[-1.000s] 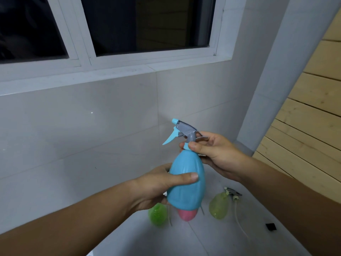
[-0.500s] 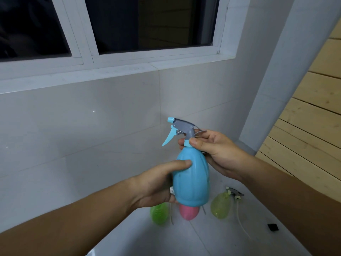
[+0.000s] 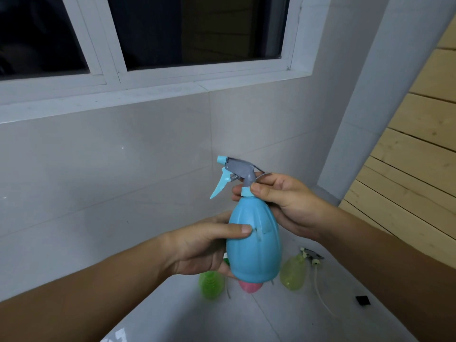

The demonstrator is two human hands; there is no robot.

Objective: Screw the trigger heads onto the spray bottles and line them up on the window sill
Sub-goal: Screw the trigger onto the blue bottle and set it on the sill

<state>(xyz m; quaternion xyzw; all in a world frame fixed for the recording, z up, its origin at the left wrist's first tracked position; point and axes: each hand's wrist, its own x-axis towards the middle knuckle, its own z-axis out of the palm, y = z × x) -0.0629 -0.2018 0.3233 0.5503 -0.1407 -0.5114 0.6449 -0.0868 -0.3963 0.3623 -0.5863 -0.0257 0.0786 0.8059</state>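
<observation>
I hold a blue spray bottle (image 3: pixel 256 243) upright in front of the tiled wall. My left hand (image 3: pixel 204 248) wraps its body, thumb across the front. My right hand (image 3: pixel 283 201) pinches the collar of the grey and blue trigger head (image 3: pixel 237 171), which sits on the bottle's neck with its nozzle pointing left. On the floor below lie a green bottle (image 3: pixel 211 283), a pink bottle (image 3: pixel 249 287) mostly hidden behind the blue one, and a yellow-green bottle (image 3: pixel 293 272) with a loose trigger head and tube (image 3: pixel 314 260) beside it. The white window sill (image 3: pixel 153 95) runs above.
The window frame (image 3: pixel 111 53) with dark panes stands over the sill. A white pillar (image 3: pixel 370 95) and a wooden slat wall (image 3: pixel 419 156) close off the right. A small black object (image 3: pixel 362 300) lies on the floor tiles at the lower right.
The blue bottle has risen slightly and turned in my hands. My left thumb has shifted across its front while my right fingers stay on the trigger head's collar.
</observation>
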